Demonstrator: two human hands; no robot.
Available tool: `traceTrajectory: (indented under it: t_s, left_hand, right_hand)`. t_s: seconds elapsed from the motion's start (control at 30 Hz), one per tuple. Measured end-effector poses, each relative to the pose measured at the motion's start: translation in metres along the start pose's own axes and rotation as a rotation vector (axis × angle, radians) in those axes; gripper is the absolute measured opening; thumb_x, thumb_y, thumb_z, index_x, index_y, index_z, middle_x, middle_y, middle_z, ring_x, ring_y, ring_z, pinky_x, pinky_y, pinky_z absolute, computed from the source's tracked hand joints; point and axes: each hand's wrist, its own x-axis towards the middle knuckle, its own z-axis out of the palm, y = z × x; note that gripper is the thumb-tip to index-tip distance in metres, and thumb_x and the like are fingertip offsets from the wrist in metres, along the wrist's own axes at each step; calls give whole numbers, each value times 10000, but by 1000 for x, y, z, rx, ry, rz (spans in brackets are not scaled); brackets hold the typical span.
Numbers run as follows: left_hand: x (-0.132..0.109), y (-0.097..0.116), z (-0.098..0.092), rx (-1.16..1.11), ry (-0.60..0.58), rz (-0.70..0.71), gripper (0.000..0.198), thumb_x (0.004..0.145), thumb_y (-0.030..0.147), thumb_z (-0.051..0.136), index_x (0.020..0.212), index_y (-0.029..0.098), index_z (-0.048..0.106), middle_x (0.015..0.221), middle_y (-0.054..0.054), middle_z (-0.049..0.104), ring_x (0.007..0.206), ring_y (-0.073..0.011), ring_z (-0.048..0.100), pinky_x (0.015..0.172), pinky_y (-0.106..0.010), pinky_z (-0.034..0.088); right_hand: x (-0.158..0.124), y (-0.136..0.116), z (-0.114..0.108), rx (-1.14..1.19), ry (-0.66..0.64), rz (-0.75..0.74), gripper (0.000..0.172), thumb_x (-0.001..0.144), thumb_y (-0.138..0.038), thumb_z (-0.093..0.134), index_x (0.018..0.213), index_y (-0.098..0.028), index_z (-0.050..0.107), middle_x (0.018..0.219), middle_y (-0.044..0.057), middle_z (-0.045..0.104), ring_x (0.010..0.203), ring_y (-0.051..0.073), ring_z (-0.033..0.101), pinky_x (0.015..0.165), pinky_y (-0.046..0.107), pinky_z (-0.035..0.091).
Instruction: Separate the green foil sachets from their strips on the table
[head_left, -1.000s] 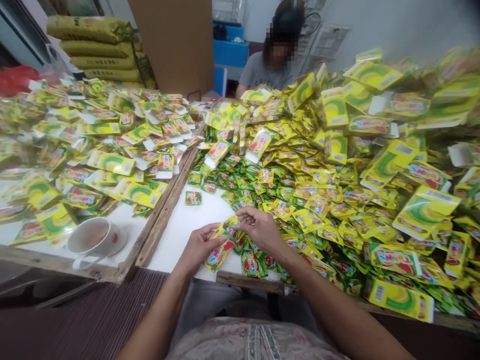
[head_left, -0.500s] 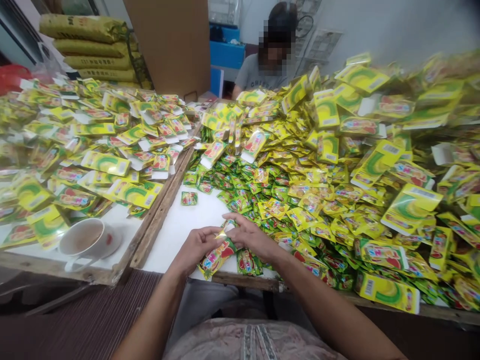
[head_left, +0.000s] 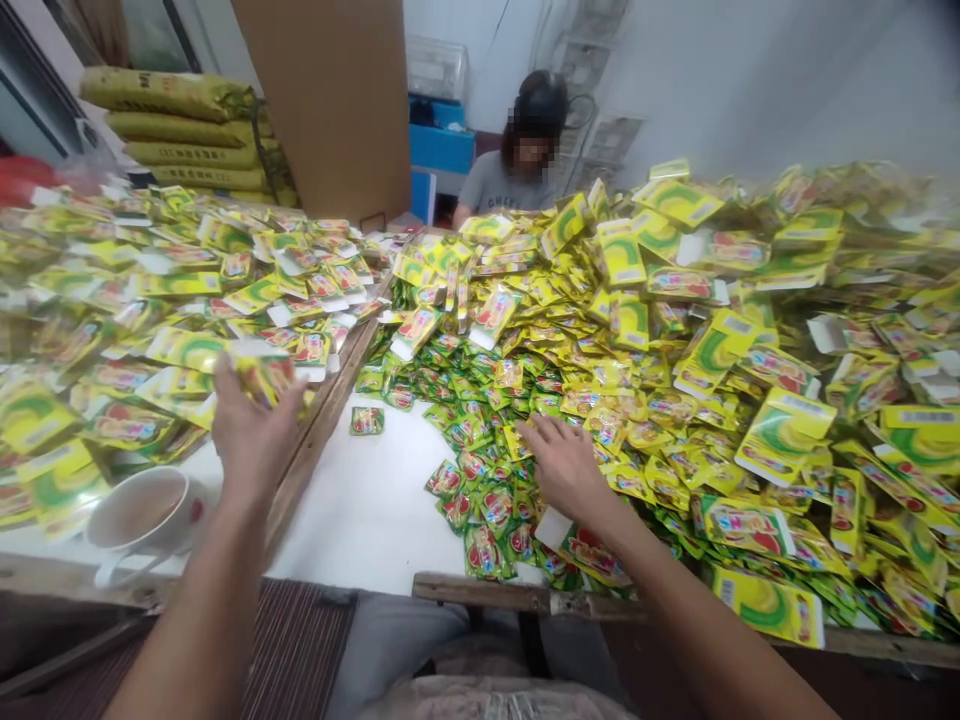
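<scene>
Up at the left, the left hand [head_left: 251, 428] is raised over the left tabletop [head_left: 225, 455], its fingers closed round a yellow-green carton [head_left: 264, 376] that is blurred, just above the heap of flat cartons [head_left: 150, 300] lying there. A cup of brown drink [head_left: 139, 508] stands near that wrist at the tabletop's front edge. The right hand [head_left: 564, 465] lies open, fingers spread, palm down on the pile of small green sachets [head_left: 480, 480] on the white tabletop [head_left: 367, 510]; a flat carton [head_left: 583, 548] lies under its wrist. One lone sachet [head_left: 366, 420] sits apart on the bare white patch between the hands. Beyond, a high bank of cartons [head_left: 720, 330] crowds the right side, and a seated co-worker [head_left: 510, 180] shows behind it, with stacked yellow sacks [head_left: 180, 120] far left.
</scene>
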Motion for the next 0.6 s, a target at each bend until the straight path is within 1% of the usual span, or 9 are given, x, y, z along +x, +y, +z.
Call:
traceTrajectory:
  t_s: [0.03,0.07,0.1,0.17,0.23,0.3,0.37,0.47,0.6]
  left_hand:
    - [6,5,3,92,108,55,676,647,405,704,1217,152,443,1193,-131,549,1041,-296,532,854,-399,420]
    - [5,11,10,161,117,89,644,665,403,688,1206,147,450,1185,-136,549,1043,-300,526,864,-404,408]
    - [-1,17,20,196,47,104,558,699,413,653,1156,139,488,1125,-134,577,1001,-294,544,846,-400,411]
    - [-25,28,51,204,-315,105,353,771,452,560,952,149,580,878,-97,637,815,-258,590,741,-361,431]
    - [-57,35,85,224,-560,151,318,775,458,553,841,149,591,795,-100,630,749,-251,585,678,-338,417]
    - [-82,37,116,239,-669,215,264,724,397,639,804,152,578,817,-114,621,792,-259,573,665,-317,397]
    - [-97,34,136,251,-711,236,194,690,276,683,786,161,560,831,-109,614,810,-251,562,659,-300,379]
    - [-99,22,145,222,-715,213,141,715,177,637,814,179,537,771,-59,605,718,-204,550,620,-280,356]
    - [-91,5,137,-113,-731,0,187,668,159,659,824,193,561,615,17,575,601,-161,526,603,-262,359]
  right_hand:
    - [2,6,1,-50,-44,16,492,740,-28,450,1202,-169,544,1259,139,553,1150,309,479,900,442,383]
    - [4,10,3,-68,-72,25,433,774,-51,434,1163,-178,575,1213,131,588,1096,291,522,861,407,413]
    - [6,12,6,-64,-79,31,386,809,-80,414,1134,-183,595,1163,124,620,1045,273,554,828,377,434]
    - [11,11,12,-24,-33,58,362,847,-128,378,1129,-174,600,1097,124,650,990,258,584,794,352,459]
    - [14,8,16,50,76,79,395,846,-135,354,1172,-163,575,1094,127,650,993,254,589,814,359,467]
    - [16,6,17,171,208,101,421,834,-143,346,1201,-164,553,1117,124,638,1009,251,586,848,373,464]
    - [15,5,17,341,306,169,408,834,-189,357,1193,-177,550,1097,119,638,984,250,597,845,381,467]
    - [15,4,16,689,306,300,382,818,-280,419,1167,-182,539,961,109,641,883,236,617,778,373,487]
    - [17,-4,24,1121,197,361,394,746,-336,521,1106,-175,518,855,73,586,836,199,592,759,343,482]
